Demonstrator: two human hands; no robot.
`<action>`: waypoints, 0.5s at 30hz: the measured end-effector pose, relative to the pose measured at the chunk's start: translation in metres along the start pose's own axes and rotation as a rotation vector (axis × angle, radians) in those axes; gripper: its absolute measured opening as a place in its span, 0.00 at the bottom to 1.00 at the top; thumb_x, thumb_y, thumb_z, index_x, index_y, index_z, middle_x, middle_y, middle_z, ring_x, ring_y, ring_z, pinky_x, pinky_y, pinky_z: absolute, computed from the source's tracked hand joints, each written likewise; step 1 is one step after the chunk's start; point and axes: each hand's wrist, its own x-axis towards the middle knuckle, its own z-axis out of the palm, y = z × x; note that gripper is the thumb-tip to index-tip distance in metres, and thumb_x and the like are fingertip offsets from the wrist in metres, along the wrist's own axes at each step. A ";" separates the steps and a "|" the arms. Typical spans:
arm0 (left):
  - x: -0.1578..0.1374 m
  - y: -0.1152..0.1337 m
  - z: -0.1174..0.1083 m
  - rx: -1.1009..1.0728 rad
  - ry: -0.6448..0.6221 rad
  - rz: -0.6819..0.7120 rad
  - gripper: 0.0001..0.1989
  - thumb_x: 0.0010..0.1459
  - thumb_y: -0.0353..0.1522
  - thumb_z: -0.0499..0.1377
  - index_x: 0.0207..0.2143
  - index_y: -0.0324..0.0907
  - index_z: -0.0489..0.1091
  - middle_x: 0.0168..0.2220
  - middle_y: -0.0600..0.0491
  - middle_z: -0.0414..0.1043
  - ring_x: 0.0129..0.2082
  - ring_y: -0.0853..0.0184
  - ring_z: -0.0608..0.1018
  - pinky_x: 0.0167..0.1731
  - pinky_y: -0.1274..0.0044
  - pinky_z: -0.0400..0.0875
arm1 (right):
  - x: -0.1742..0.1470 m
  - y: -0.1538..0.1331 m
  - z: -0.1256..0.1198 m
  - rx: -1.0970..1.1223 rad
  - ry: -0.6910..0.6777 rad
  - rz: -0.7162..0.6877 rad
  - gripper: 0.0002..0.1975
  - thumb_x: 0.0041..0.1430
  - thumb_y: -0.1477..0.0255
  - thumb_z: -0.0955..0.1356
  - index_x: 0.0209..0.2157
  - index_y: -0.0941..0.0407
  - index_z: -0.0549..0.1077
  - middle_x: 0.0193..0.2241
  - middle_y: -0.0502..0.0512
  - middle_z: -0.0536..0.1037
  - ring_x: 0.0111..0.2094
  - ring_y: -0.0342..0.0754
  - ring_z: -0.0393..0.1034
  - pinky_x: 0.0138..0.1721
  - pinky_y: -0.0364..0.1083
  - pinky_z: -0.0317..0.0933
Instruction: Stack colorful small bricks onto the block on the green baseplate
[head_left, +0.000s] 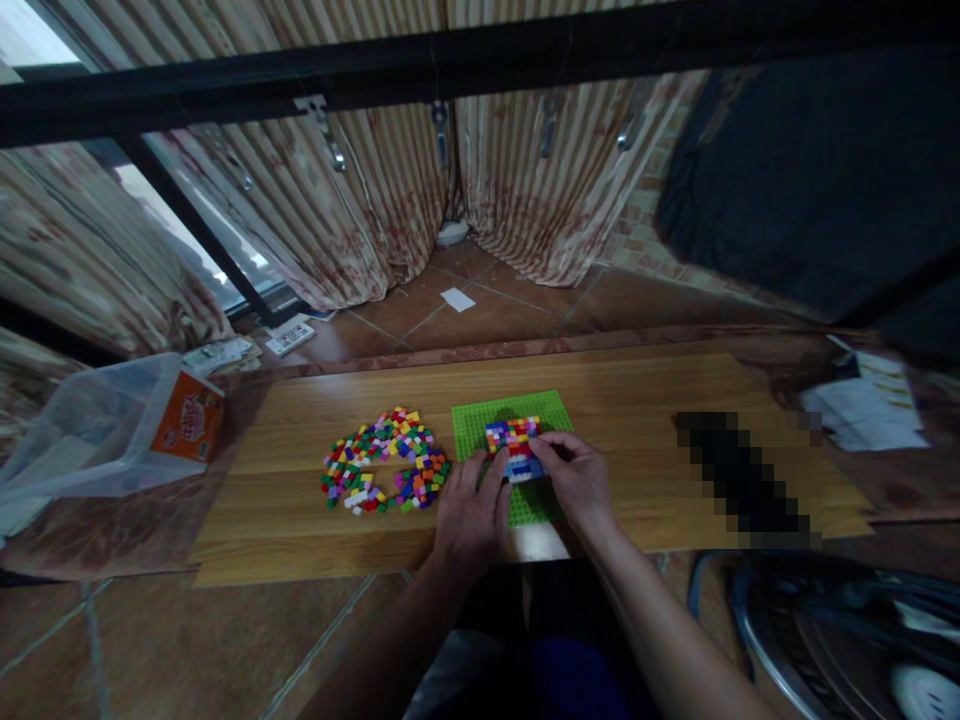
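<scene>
A small multicoloured build of toy bricks (pixel 516 436) sits over a green studded baseplate (pixel 469 420), with red, white and blue rows showing. My left hand (pixel 471 508) is closed at its left and lower edge, thumb and forefinger against the bricks. From the other side, my right hand (pixel 579 480) pinches the build's right edge with thumb and forefinger. Whether a single loose brick is between the right fingertips is too small to make out. Left of the baseplate lies a ring-shaped heap of loose toy bricks (pixel 397 430) in many colours.
Everything rests on a low wooden table (pixel 637 400). A clear plastic bin (pixel 112 430) with an orange label stands off its left end. On the right is a dark blurred-out patch (pixel 742 480). Papers (pixel 870 400) lie beyond the right end, and a black fan-like object (pixel 847 640) stands lower right.
</scene>
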 end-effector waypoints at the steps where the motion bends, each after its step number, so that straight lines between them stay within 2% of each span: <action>1: 0.000 0.000 0.001 0.012 -0.001 0.001 0.23 0.65 0.34 0.50 0.62 0.44 0.62 0.53 0.41 0.68 0.52 0.55 0.72 0.51 0.62 0.72 | 0.000 0.000 0.000 -0.001 0.002 -0.003 0.12 0.49 0.60 0.73 0.27 0.55 0.79 0.27 0.52 0.78 0.30 0.47 0.71 0.35 0.47 0.64; 10: 0.000 0.004 -0.004 -0.005 -0.022 -0.017 0.24 0.65 0.33 0.51 0.63 0.42 0.61 0.53 0.40 0.69 0.50 0.55 0.72 0.52 0.62 0.70 | 0.002 0.000 -0.001 0.102 -0.018 0.048 0.14 0.44 0.59 0.75 0.27 0.56 0.79 0.26 0.52 0.79 0.28 0.47 0.71 0.33 0.47 0.65; 13: -0.004 0.005 -0.015 -0.026 0.019 -0.021 0.27 0.64 0.33 0.51 0.65 0.43 0.56 0.53 0.41 0.68 0.52 0.55 0.71 0.53 0.62 0.68 | 0.002 -0.003 -0.008 0.169 -0.029 0.073 0.16 0.44 0.58 0.75 0.30 0.56 0.80 0.29 0.53 0.81 0.30 0.47 0.73 0.35 0.48 0.66; 15: -0.011 0.001 -0.023 -0.025 0.072 -0.040 0.29 0.64 0.33 0.52 0.67 0.43 0.53 0.53 0.42 0.68 0.53 0.55 0.70 0.54 0.63 0.67 | 0.000 -0.005 -0.015 0.169 0.032 0.053 0.17 0.46 0.58 0.74 0.33 0.56 0.80 0.31 0.54 0.81 0.33 0.48 0.74 0.38 0.49 0.67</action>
